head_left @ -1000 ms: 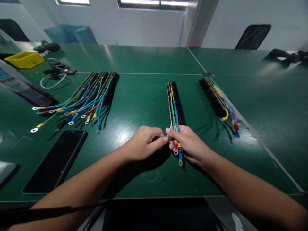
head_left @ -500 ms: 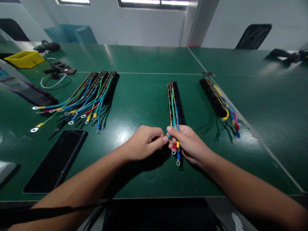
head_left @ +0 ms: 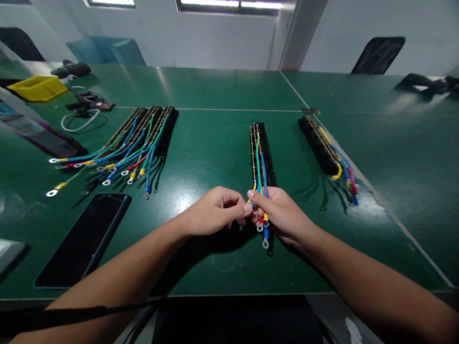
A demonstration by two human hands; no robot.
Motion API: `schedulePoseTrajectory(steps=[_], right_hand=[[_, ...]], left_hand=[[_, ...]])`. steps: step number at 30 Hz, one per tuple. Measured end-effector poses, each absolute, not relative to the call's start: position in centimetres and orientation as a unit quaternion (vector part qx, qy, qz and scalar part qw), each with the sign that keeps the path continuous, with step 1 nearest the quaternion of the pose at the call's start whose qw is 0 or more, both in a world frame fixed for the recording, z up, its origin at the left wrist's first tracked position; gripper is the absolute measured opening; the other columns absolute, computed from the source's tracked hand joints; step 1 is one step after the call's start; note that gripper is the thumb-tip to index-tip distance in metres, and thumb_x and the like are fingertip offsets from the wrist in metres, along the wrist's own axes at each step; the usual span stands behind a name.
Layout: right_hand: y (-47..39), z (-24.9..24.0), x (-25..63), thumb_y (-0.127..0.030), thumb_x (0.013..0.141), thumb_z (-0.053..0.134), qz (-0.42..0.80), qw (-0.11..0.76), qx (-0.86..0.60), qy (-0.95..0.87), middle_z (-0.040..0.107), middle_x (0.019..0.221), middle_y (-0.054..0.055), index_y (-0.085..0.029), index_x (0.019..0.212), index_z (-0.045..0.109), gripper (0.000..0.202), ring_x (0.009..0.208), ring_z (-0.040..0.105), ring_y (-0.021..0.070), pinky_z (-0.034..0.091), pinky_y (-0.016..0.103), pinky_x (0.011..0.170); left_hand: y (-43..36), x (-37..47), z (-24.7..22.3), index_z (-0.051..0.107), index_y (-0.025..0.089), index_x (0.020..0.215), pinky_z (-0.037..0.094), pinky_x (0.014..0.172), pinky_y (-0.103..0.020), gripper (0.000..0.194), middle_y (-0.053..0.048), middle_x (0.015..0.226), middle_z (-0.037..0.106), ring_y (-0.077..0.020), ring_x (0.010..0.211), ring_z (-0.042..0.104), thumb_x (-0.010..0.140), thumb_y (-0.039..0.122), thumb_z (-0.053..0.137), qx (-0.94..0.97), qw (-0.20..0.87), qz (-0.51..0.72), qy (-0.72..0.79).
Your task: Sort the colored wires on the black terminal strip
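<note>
A black terminal strip [head_left: 267,148] lies lengthwise in front of me, with green, blue and yellow wires running along it towards me. My right hand [head_left: 281,212] is closed round these wires [head_left: 262,179] near their ends, thumb on top. Below its fingers hang ring terminals [head_left: 266,234] with blue, yellow and red sleeves. My left hand [head_left: 218,210] pinches a yellow wire [head_left: 250,201] between thumb and index finger, right beside the right hand's thumb. Its tip is hidden by the fingers.
Several wired terminal strips [head_left: 158,125] lie side by side at the left, their ring ends fanned towards me. Another strip [head_left: 317,143] lies at the right. A phone [head_left: 84,239], a yellow bin [head_left: 38,88] and a white cable [head_left: 81,125] are on the green table [head_left: 211,143].
My left fingers have shifted slightly at the pinched wire, and more of its yellow shows. The hanging ring terminals have moved a little; the strips have stayed in place.
</note>
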State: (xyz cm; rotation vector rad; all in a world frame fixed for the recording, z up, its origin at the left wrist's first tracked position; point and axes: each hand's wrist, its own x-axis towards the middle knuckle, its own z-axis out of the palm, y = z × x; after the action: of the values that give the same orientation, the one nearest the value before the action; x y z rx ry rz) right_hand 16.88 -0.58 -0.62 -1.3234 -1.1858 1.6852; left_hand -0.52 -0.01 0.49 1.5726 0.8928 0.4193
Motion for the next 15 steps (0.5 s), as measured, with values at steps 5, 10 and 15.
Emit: schedulePoseTrajectory(steps=[5, 10, 15], right_hand=[[-0.58, -0.62, 16.85, -0.035, 0.084, 0.062, 0.639, 0.338, -0.518, -0.457, 0.055, 0.048, -0.003, -0.015, 0.073, 0.055, 0.023, 0.039, 0.049, 0.0072, 0.039, 0.016, 0.037], [-0.67, -0.49, 16.83, -0.034, 0.085, 0.060, 0.648, 0.341, -0.507, -0.455, 0.056, 0.048, -0.003, -0.015, 0.073, 0.055, 0.023, 0.039, 0.049, 0.0066, 0.038, 0.015, 0.037], [-0.66, -0.55, 16.83, -0.035, 0.083, 0.063, 0.647, 0.341, -0.516, -0.446, 0.054, 0.046, -0.004, -0.016, 0.073, 0.055, 0.023, 0.038, 0.048, 0.0072, 0.038, 0.016, 0.036]], left_hand=[[0.00, -0.20, 0.12, 0.054, 0.012, 0.069, 0.032, 0.049, -0.017, 0.028, 0.002, 0.061, 0.053, -0.0059, 0.054, 0.042, 0.084, 0.036, 0.057, 0.672, 0.582, 0.220, 0.402], [-0.43, -0.13, 0.07, 0.054, 0.013, 0.069, 0.030, 0.050, -0.017, 0.026, 0.004, 0.060, 0.050, -0.0065, 0.056, 0.041, 0.083, 0.034, 0.057, 0.736, 0.473, 0.229, 0.427], [-0.27, -0.29, 0.26, 0.059, 0.012, 0.070, 0.030, 0.050, -0.018, 0.031, 0.003, 0.060, 0.052, -0.0068, 0.055, 0.043, 0.087, 0.036, 0.051, 0.753, 0.468, 0.210, 0.412]])
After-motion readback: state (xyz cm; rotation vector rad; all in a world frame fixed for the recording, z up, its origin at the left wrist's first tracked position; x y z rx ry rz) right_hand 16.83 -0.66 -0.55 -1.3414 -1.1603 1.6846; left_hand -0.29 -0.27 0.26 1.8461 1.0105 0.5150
